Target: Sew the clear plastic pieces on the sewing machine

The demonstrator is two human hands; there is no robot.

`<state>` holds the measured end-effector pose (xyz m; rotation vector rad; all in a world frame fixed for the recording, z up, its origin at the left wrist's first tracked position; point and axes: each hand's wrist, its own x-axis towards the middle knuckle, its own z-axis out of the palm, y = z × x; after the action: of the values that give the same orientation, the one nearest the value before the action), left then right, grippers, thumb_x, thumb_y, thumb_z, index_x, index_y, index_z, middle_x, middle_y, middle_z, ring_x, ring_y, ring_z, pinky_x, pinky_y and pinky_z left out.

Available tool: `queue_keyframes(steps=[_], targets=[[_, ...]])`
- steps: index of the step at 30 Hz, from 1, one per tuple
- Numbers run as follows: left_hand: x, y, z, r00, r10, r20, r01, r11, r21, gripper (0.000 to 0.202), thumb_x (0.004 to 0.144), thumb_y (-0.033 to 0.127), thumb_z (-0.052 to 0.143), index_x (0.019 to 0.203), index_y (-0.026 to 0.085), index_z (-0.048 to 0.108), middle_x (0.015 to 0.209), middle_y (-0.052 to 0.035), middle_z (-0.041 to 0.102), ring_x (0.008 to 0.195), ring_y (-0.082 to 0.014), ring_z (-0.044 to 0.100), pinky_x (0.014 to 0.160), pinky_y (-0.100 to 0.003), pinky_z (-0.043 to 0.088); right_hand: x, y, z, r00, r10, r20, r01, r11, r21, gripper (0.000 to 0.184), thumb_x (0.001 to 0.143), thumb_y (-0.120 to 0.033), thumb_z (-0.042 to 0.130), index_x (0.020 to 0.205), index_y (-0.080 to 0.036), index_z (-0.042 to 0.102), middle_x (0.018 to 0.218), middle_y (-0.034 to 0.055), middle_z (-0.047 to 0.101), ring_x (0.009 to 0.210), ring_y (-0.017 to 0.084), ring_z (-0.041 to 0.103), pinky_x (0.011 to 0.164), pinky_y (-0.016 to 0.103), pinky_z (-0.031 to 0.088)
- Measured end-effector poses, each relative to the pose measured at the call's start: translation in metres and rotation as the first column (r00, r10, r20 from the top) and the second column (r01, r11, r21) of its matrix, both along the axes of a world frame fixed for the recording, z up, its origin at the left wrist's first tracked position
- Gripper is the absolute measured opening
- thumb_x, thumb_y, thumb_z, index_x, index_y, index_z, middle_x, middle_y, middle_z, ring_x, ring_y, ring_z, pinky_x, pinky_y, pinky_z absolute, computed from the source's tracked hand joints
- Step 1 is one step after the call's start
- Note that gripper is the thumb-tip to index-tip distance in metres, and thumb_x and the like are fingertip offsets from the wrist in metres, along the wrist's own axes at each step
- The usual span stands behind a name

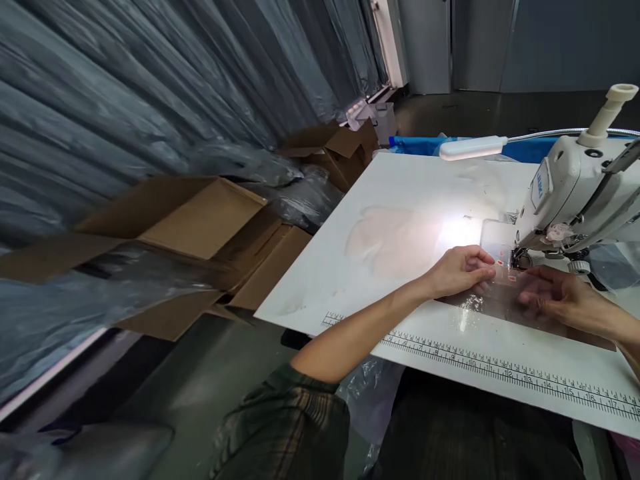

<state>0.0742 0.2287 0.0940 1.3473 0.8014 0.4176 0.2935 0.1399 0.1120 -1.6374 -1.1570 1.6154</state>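
Observation:
A white sewing machine (563,183) stands at the right, its presser foot down by a clear plastic sheet (505,277) with small red marks. My left hand (463,270) is closed, thumb and forefinger pinching the sheet's left side just left of the needle. On the other side, close to the presser foot, my right hand (567,300) has its fingers curled at the sheet; their tips are dim and partly unclear. A brownish see-through part (500,312) of the plastic spreads below both hands towards the table's front, with shiny glare on it.
The white table (320,267) bears a printed ruler (480,363) along its front edge. A lamp (473,148) on a flexible neck lights the work. Open cardboard boxes (200,217) with clear plastic stand left of the table, beside a grey curtain (165,80).

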Motion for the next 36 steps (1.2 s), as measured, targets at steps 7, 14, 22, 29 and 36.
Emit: queue_keyframes(steps=[7,14,22,29,36], targets=[[-0.001,-0.003,0.0,0.973,0.186,0.135,-0.171,0.979,-0.115,0.029,0.078,0.033,0.08,0.083,0.015,0.057,0.086,-0.0069,0.075,0.073,-0.0147,0.073,0.075,-0.034,0.061,0.006,0.0,-0.024,0.961,-0.257,-0.107,0.267,0.958,0.102,0.048,0.074,-0.066,0.08,0.082,-0.021,0.064,0.071,0.0056,0.07,0.061,0.02,0.07,0.066,0.033,0.064],[0.001,-0.007,0.004,0.874,0.322,0.365,-0.168,0.903,-0.395,0.032,0.078,0.025,0.083,0.075,0.016,0.052,0.127,-0.0123,0.07,0.114,-0.0232,0.071,0.109,-0.04,0.053,0.001,0.003,-0.022,0.916,-0.373,-0.146,0.386,0.919,0.08,0.056,0.057,-0.074,0.084,0.07,-0.023,0.068,0.064,0.0052,0.068,0.056,0.02,0.067,0.053,0.031,0.061],[0.004,-0.007,-0.001,0.87,0.348,0.349,-0.19,0.89,-0.414,0.027,0.081,0.024,0.078,0.077,0.015,0.053,0.107,-0.0114,0.074,0.104,-0.0211,0.074,0.105,-0.041,0.056,0.001,0.001,-0.041,0.911,-0.393,-0.123,0.408,0.902,0.139,0.047,0.072,-0.069,0.078,0.077,-0.023,0.065,0.07,0.0057,0.07,0.06,0.022,0.068,0.055,0.034,0.06],[-0.005,0.0,0.001,0.929,0.33,0.167,-0.357,0.917,0.176,0.021,0.086,0.029,0.068,0.097,0.017,0.056,0.128,-0.0139,0.068,0.11,-0.0211,0.069,0.097,-0.039,0.058,0.011,0.001,-0.023,0.927,-0.265,0.265,0.19,0.941,0.279,0.054,0.071,-0.071,0.074,0.09,-0.022,0.064,0.068,0.0032,0.068,0.06,0.02,0.065,0.055,0.032,0.055],[-0.012,0.0,-0.001,0.96,-0.208,-0.188,0.276,0.585,0.763,0.025,0.085,0.041,0.07,0.1,0.021,0.07,0.115,-0.0098,0.074,0.107,-0.0253,0.067,0.1,-0.044,0.051,0.02,-0.001,-0.01,0.858,-0.07,0.509,-0.107,0.945,0.31,0.031,0.07,-0.049,0.073,0.084,-0.022,0.068,0.058,-0.0022,0.057,0.052,0.013,0.05,0.047,0.027,0.041]])
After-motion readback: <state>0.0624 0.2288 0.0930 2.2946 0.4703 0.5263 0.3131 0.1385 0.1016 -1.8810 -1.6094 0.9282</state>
